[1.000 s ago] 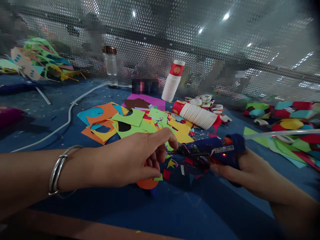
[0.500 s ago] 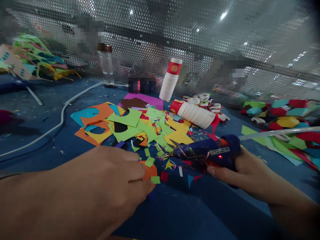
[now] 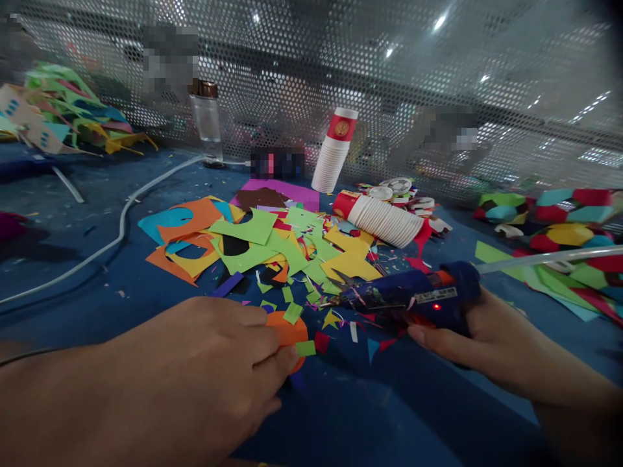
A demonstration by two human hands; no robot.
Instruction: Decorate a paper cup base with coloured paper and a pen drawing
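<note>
Your left hand is bent low over the orange disc, fingers bunched together; your knuckles hide the tips, so I can't tell whether they pinch it. Two green scraps overlap the disc, and I make out no glue on it. Your right hand is wrapped around the glue gun, its red light on and its nozzle pointing left, apart from the disc. Your easiest room is the blue tabletop between your forearms. Beyond the nozzle, loose clippings crowd the way; sheets with round openings behind them suggest the rounds there are already cut. Patchwork paper shapes at far right look further along. One cup stack lies behind the gun, another leans farther back, and the mesh panel bounds the far side.
</note>
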